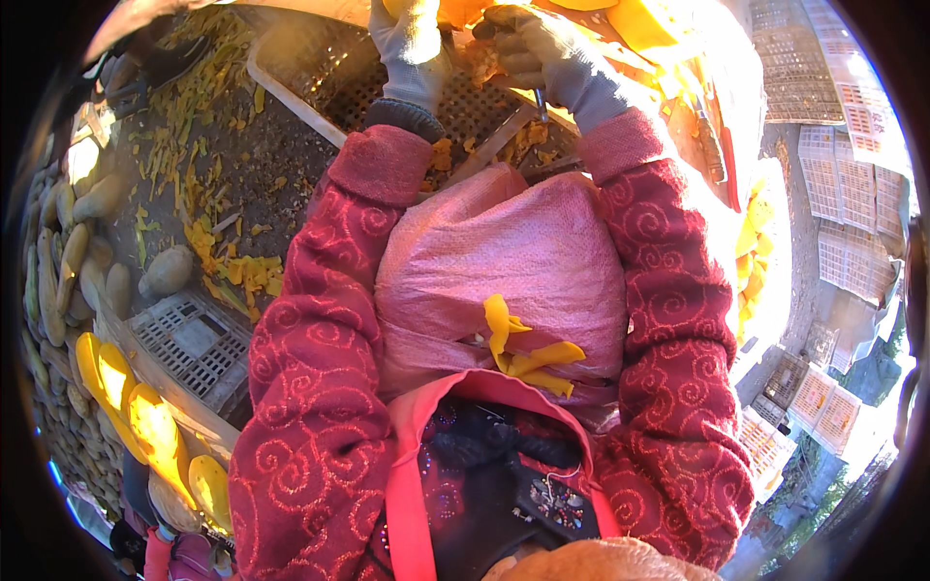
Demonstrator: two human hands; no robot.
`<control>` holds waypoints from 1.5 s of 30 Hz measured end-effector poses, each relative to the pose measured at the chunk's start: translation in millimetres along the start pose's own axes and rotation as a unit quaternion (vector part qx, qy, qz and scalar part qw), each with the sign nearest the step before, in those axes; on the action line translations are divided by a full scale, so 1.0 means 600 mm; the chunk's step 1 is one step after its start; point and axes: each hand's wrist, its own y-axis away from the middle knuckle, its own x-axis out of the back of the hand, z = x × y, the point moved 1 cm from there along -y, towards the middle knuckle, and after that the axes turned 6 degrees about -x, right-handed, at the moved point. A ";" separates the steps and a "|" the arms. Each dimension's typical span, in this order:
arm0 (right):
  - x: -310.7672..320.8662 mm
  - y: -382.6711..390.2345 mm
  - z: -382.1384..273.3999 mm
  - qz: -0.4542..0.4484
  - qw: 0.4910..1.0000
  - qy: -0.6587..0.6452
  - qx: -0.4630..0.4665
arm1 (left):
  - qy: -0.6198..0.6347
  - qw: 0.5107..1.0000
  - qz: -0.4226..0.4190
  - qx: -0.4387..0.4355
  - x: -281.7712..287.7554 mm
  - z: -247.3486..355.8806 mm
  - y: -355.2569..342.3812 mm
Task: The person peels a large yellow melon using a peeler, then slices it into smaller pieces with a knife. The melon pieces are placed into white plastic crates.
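In the head view, the left hand [412, 56], in a grey glove, reaches up just short of 12 o'clock; its fingertips run past the upper edge, so I cannot tell how wide its grip is. The right hand [544, 60], gloved alike, lies just past 12, its grip narrow, fingers curled about a slim metal tool [542, 105] that juts out below. Bright orange squash flesh [465, 12] shows at 12 o'clock, at the upper edge between the hands, partly hidden. Beneath them, toward 11, is a perforated crate [291, 97].

Yellow peels [528, 360] rest on the pink cloth [504, 252] over the lap. Toward 8 o'clock lie peeled yellow squashes [160, 441], near a slotted grey crate [189, 334]; unpeeled squashes [73, 257] are heaped around 9. Pale stacked crates [843, 179] stand between 2 and 3.
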 end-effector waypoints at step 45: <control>-0.109 0.128 -0.115 0.412 0.903 -0.092 -0.077 | 0.122 0.978 -0.022 0.170 -0.138 0.231 0.049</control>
